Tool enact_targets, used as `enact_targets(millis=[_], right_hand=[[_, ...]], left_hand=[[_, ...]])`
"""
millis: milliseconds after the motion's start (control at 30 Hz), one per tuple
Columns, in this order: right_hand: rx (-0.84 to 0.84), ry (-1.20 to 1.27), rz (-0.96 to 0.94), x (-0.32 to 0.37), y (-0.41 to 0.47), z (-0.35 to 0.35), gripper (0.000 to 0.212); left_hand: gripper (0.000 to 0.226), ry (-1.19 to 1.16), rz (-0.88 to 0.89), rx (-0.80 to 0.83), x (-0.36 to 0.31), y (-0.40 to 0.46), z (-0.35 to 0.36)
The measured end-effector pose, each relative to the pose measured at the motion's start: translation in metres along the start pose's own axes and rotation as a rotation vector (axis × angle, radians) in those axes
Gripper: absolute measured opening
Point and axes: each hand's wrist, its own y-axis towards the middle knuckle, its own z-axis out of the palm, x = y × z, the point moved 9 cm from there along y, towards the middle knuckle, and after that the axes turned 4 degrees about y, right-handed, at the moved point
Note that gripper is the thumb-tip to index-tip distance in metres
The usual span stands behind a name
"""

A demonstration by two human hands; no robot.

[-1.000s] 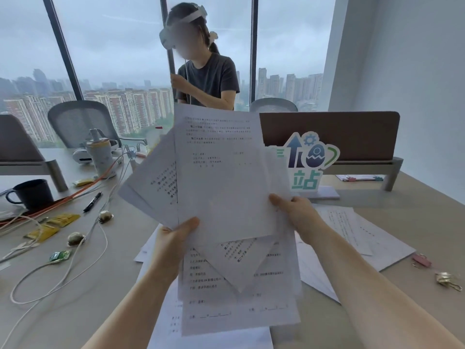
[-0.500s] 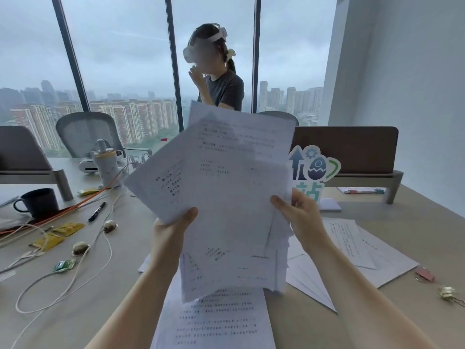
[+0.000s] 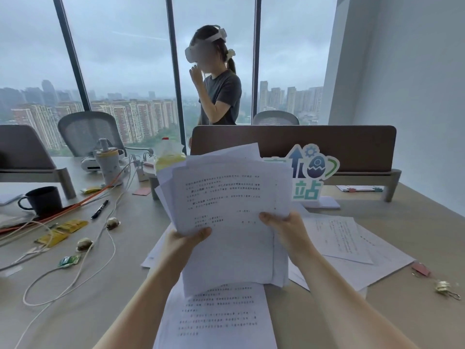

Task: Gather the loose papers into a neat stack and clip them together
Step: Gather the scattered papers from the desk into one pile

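Observation:
I hold a bundle of printed white papers [image 3: 231,210] upright above the desk, its sheets still fanned out at the top left. My left hand [image 3: 187,241] grips the bundle's lower left edge, thumb on the front sheet. My right hand [image 3: 284,225] grips the right edge. One printed sheet [image 3: 216,316] lies flat on the desk under the bundle. More loose sheets [image 3: 337,238] lie spread to the right. A pink binder clip [image 3: 420,269] and a gold binder clip [image 3: 444,288] rest near the desk's right edge.
On the left lie white cables [image 3: 75,268], a black pen [image 3: 100,209], yellow sachets [image 3: 63,229] and a dark mug [image 3: 41,200]. A blue-green sign [image 3: 308,177] stands before the brown divider [image 3: 352,144]. A person [image 3: 219,91] stands by the window.
The widely fanned sheets have been drawn closer into one bundle and lowered. Both hands kept their grip. The person by the window has moved right.

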Motion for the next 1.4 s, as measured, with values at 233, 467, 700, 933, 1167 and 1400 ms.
enact_targets(millis=[233,467,700,933,1167,1400], right_hand=[[-0.035,0.082,-0.017,0.0,-0.011,0.006,0.02],[-0.065,-0.021,0.043,-0.013,-0.003,-0.017,0.023],[-0.1,-0.95,0.232,-0.075,0.021,-0.095,0.037],[0.32,-1.531,0.361,-0.109,0.044,-0.086,0.062],[0.446,-1.831,0.45,-0.122,0.065,-0.082,0.042],[0.171,-1.66,0.344,-0.126,0.08,-0.091,0.028]], left_hand=[[0.009,0.09,-0.046,-0.079,0.015,-0.009,-0.001],[0.039,0.023,-0.166,-0.189,0.037,0.0,-0.031],[0.056,0.034,-0.33,-0.151,0.079,-0.009,-0.051],[0.06,0.192,-0.459,-0.11,0.13,-0.007,-0.066],[0.054,0.158,-0.486,-0.079,0.132,-0.012,-0.062],[0.058,0.119,-0.482,-0.071,0.137,-0.008,-0.063]])
